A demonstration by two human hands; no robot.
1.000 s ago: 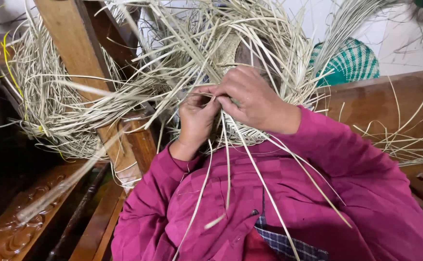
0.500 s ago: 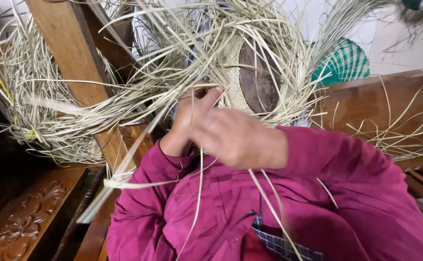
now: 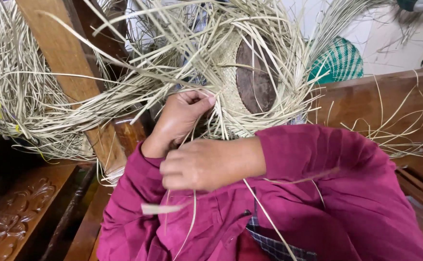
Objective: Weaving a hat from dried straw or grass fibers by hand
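— The strands (image 3: 139, 92)?
— Dry straw or split palm, pale, matt, flat and fibrous. The weave (image 3: 228, 72) is the same stuff, tight and ribbed, around a dark brown block (image 3: 255, 77), smooth, probably wood; the view is poor there.
— The post (image 3: 71, 87)?
— Bare wood, matt, with visible grain. The bench (image 3: 380, 101) is varnished wood with a soft sheen, and the carved panel (image 3: 3, 227) is dark and glossy.
— The sleeves (image 3: 337, 188)?
— Magenta cloth, matt and creased. The fan (image 3: 339, 60) looks like woven green plastic.
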